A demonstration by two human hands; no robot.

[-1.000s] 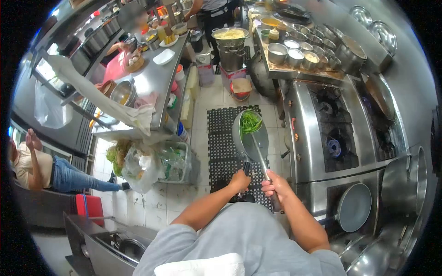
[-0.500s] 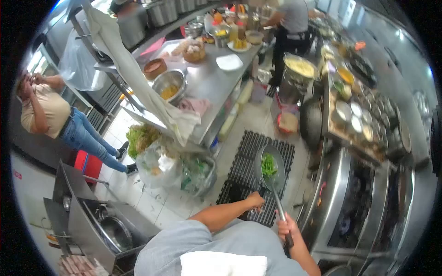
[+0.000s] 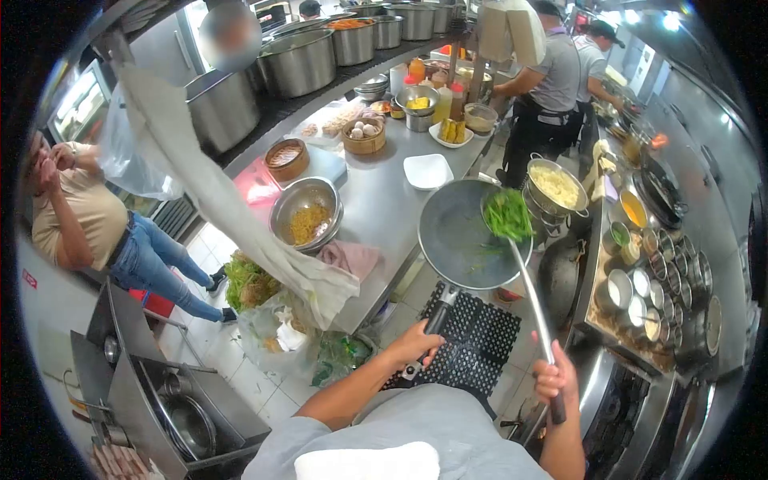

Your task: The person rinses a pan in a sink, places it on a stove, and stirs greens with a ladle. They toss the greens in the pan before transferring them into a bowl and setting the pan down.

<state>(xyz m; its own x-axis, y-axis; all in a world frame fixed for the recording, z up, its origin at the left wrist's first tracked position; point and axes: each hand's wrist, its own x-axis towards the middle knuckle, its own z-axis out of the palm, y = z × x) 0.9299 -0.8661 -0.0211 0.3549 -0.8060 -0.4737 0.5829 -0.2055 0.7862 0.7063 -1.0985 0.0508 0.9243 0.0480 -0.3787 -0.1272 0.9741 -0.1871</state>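
Observation:
My left hand (image 3: 413, 346) is wrapped round the black handle of a grey frying pan (image 3: 452, 236), held out in front of me between the steel table and the stove. In my right hand (image 3: 554, 376) is the dark grip of a long steel ladle (image 3: 530, 284). The ladle's bowl is at the right side of the pan, heaped with chopped green vegetables (image 3: 508, 214). A few green bits (image 3: 482, 250) lie on the pan's surface. Just beyond the pan, a square white plate (image 3: 427, 171) sits on the steel table (image 3: 376, 196).
A bowl of yellow food (image 3: 306, 220) and bamboo steamers (image 3: 363, 136) stand on the table. To the right are stove burners (image 3: 620, 400) and several small seasoning pots (image 3: 640, 282). Two people (image 3: 552, 88) work ahead; another person (image 3: 96, 200) stands at left. A black mat (image 3: 472, 340) covers the floor.
The frying pan now shows in front of me, its handle in my left hand. The ladle with the greens has moved up and right, over the pan. My view has tilted up.

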